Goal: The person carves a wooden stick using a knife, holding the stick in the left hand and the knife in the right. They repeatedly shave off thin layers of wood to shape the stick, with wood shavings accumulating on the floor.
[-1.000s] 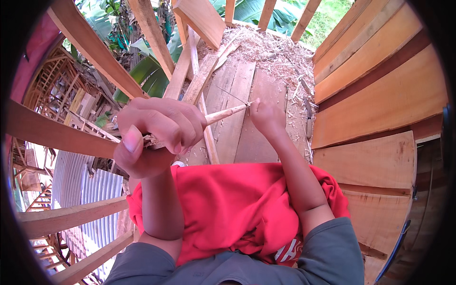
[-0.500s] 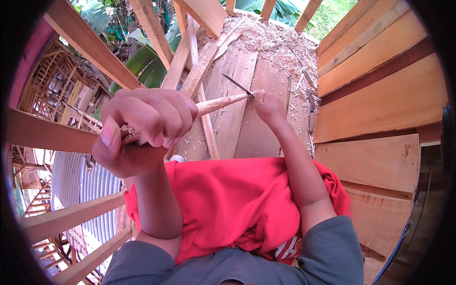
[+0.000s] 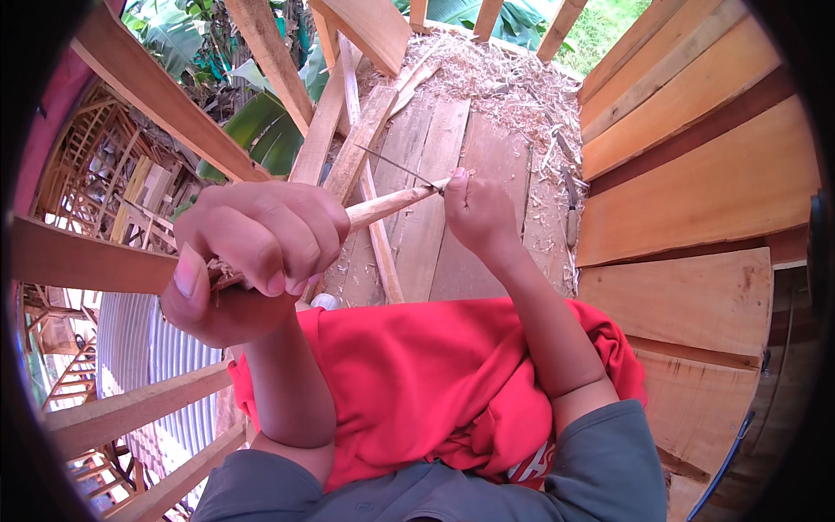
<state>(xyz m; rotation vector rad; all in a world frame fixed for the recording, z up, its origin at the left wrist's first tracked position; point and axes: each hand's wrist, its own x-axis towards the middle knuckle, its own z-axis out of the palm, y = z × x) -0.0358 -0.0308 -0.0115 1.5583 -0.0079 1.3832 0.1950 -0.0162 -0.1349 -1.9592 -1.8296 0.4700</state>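
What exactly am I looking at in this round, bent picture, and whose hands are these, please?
The picture comes from a wide fisheye camera worn on a person's head, looking down at their own two hands; that lens bends straight edges near the rim. The left hand is closed in a fist around the thick end of a wooden stick. The right hand sits at the stick's far tip, where a thin dark blade or pin pokes out; I cannot tell which. A red cloth lies across the person's lap. Below the hands are rough wooden planks with a heap of wood shavings on them. Bare timber beams frame the left side, with green leaves beyond.
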